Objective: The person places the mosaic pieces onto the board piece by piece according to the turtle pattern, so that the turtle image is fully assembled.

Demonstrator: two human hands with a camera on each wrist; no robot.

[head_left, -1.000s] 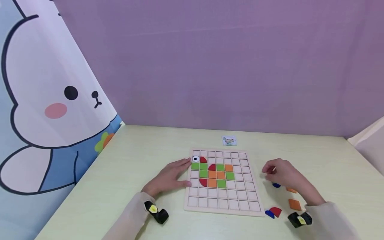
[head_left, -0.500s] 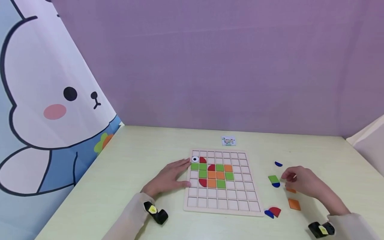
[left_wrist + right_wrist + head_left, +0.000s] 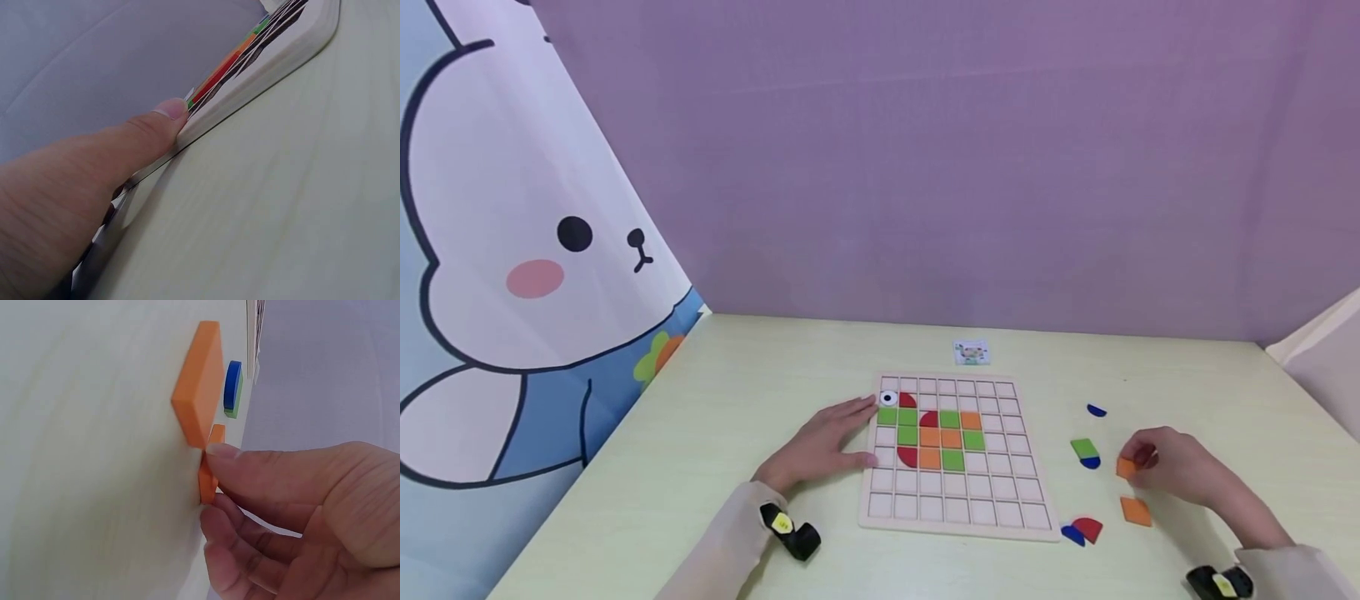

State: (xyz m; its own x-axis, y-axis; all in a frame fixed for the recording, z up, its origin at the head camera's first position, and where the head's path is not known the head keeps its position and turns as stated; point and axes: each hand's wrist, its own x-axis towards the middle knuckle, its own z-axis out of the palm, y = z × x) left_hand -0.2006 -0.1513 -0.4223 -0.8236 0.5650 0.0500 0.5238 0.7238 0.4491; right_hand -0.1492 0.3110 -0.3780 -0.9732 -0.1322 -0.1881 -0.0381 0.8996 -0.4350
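Observation:
A wooden grid board [image 3: 958, 492] lies on the table, with green, orange and red tiles and a round eye tile [image 3: 888, 398] in its cells. My left hand [image 3: 820, 446] rests at the board's left edge with fingers stretched out. In the left wrist view the left thumb [image 3: 159, 122] lies on the board's rim. Right of the board, my right hand [image 3: 1176, 467] pinches an orange square tile [image 3: 1125, 468] between thumb and fingers. The right wrist view shows this orange tile [image 3: 209, 481] at the fingertips, close to the table, behind a second orange tile [image 3: 199, 384].
Near the right hand lie another orange tile [image 3: 1136, 512], a green tile [image 3: 1083, 448] touching a blue half-round piece [image 3: 1090, 462], and a lone blue piece [image 3: 1097, 410]. A red quarter-round [image 3: 1087, 529] and a blue piece [image 3: 1073, 535] lie by the board's corner. Behind stands a picture card [image 3: 972, 352].
My right hand has moved right and toward me, away from the green tile, which now shows, to the upper orange tile and pinches it. The left hand has stayed at the board.

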